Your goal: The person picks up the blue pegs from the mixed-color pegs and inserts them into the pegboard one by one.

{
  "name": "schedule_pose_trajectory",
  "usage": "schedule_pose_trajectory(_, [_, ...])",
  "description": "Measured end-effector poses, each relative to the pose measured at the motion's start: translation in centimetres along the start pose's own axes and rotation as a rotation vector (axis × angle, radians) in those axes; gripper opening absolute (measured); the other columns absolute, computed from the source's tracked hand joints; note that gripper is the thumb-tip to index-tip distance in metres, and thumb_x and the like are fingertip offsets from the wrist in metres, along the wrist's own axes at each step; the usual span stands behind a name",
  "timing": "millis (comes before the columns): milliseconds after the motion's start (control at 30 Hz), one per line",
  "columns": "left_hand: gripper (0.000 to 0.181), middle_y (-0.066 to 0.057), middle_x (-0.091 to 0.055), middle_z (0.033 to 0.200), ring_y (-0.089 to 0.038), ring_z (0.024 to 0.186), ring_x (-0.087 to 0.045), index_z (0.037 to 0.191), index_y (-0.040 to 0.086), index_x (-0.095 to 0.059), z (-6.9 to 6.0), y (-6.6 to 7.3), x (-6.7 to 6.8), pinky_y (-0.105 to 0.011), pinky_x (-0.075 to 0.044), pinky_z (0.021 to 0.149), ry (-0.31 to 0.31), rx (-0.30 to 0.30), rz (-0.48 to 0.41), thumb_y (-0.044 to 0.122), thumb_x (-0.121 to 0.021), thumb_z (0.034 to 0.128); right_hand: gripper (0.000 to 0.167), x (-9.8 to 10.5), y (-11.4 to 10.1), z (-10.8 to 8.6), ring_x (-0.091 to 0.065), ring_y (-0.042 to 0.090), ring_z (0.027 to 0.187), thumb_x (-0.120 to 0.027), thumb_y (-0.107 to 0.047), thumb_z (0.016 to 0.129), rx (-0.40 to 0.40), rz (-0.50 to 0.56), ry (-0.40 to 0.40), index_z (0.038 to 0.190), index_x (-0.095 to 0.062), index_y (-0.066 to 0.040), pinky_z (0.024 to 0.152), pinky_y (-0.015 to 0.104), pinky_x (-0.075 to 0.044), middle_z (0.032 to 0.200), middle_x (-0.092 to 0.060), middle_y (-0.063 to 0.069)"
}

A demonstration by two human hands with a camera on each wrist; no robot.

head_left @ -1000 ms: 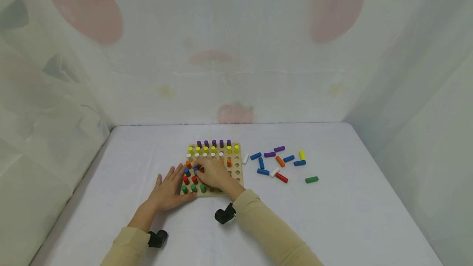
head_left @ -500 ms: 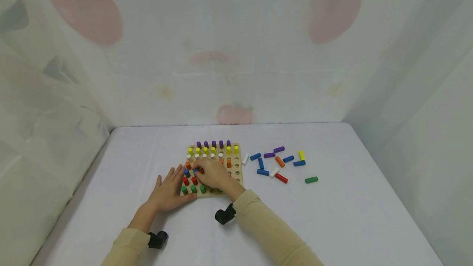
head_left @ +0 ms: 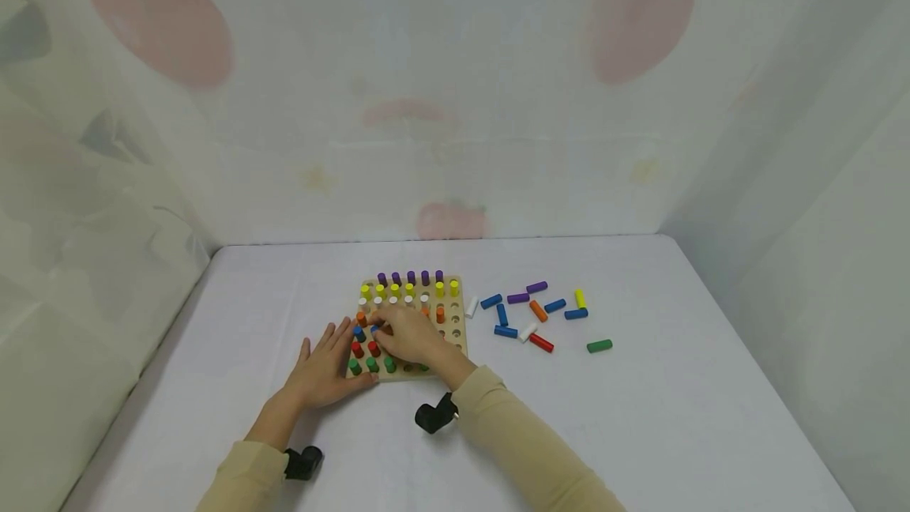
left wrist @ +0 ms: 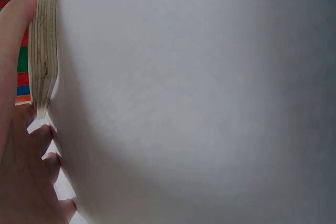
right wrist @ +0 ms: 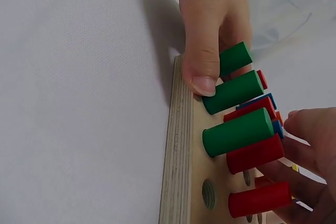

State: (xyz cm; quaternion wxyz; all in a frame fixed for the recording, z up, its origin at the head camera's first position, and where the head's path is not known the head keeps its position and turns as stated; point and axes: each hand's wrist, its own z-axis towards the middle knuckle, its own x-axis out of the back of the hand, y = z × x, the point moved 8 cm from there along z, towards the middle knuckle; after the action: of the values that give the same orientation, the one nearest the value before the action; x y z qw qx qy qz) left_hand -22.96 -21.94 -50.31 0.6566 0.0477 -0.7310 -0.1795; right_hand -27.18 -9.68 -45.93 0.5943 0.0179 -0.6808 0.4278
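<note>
Thirteen loose pegs [head_left: 538, 310] right of pegboard [head_left: 400, 375]; hands [head_left: 411, 333] partly covering it

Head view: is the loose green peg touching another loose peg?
No, the green peg lies by itself on the right, with white tabletop showing between it and the other loose pegs.
</note>
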Motion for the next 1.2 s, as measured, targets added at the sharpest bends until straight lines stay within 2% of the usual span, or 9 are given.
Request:
schedule_pose_trajectory(133, [0.105, -0.013, -0.02, 0.153, -0.04, 0.138, -0.015, 0.148, 0.009, -0.019, 0.1, -0.1, -0.2, -0.069, -0.004, 0.103, -0.011, 0.001, -0.002, 0.071, -0.058, 0.0715, 0.023, 0.3, 0.1, -0.2, -0.059, 0.0, 0.088, -0.056, -0.023, 0.092, -0.004, 0.038, 0.027, 0.114, -0.063, -0.018, 0.065, 0.009, -0.046, 0.109, -0.064, -0.007])
schedule_pose_trajectory(300, [0.106, -0.013, -0.019, 0.153, -0.039, 0.139, -0.014, 0.148, 0.01, -0.02, 0.1, -0.3, -0.3, -0.069, -0.003, 0.103, -0.01, 0.005, -0.007, 0.072, -0.057, 0.0708, 0.022, 1.3, 0.2, -0.8, -0.058, 0.0, 0.09, -0.057, -0.024, 0.092, -0.002, 0.04, 0.08, 0.112, -0.064, -0.018, 0.073, 0.01, -0.047, 0.106, -0.065, -0.009])
schedule_pose_trajectory(533, [0.107, -0.013, -0.02, 0.152, -0.04, 0.139, -0.014, 0.147, 0.008, -0.02, 0.1, -0.2, -0.2, -0.069, -0.004, 0.103, -0.004, 0.001, -0.01, 0.073, -0.057, 0.0699, 0.026, 3.4, 0.7, -2.4, -0.057, 0.004, 0.093, -0.056, -0.024, 0.093, -0.012, 0.083, 0.137, 0.116, -0.063, -0.018, 0.076, 0.014, -0.048, 0.107, -0.063, -0.008])
schedule_pose_trajectory(767, [0.107, -0.014, -0.02, 0.152, -0.04, 0.138, -0.015, 0.147, 0.008, -0.02, 0.0, -0.1, 0.0, -0.068, -0.004, 0.104, -0.003, 0.004, -0.006, 0.072, -0.058, 0.0698, 0.023, 5.7, 1.5, -4.3, -0.057, 0.005, 0.088, -0.056, -0.022, 0.093, 0.021, 0.098, 0.223, 0.115, -0.062, -0.019, 0.075, 0.015, -0.049, 0.105, -0.062, -0.007])
schedule_pose_trajectory(900, [0.107, -0.014, -0.02, 0.152, -0.04, 0.139, -0.014, 0.147, 0.008, -0.02, -0.1, -0.1, 0.1, -0.068, -0.004, 0.104, 0.0, 0.009, -0.011, 0.071, -0.059, 0.0698, 0.022, 6.8, 2.1, -5.2, -0.059, 0.007, 0.086, -0.057, -0.021, 0.092, 0.025, 0.104, 0.275, 0.112, -0.063, -0.016, 0.074, 0.019, -0.051, 0.101, -0.065, -0.005])
schedule_pose_trajectory(1067, [0.107, -0.014, -0.019, 0.153, -0.039, 0.139, -0.013, 0.147, 0.008, -0.02, -0.1, -0.2, 0.0, -0.068, -0.003, 0.104, -0.003, 0.015, -0.014, 0.071, -0.058, 0.0699, 0.024, 7.6, 3.2, -6.4, -0.061, 0.013, 0.094, -0.059, -0.017, 0.09, 0.018, 0.125, 0.323, 0.114, -0.062, -0.014, 0.079, 0.029, -0.053, 0.108, -0.065, -0.001])
schedule_pose_trajectory(1200, [0.108, -0.014, -0.019, 0.153, -0.039, 0.139, -0.013, 0.147, 0.008, -0.02, -0.1, -0.2, 0.0, -0.068, -0.003, 0.104, -0.003, 0.015, -0.014, 0.072, -0.058, 0.0696, 0.028, 8.1, 4.2, -7.4, -0.06, 0.015, 0.096, -0.063, -0.015, 0.087, 0.033, 0.134, 0.357, 0.115, -0.06, -0.013, 0.08, 0.032, -0.053, 0.109, -0.063, 0.0])
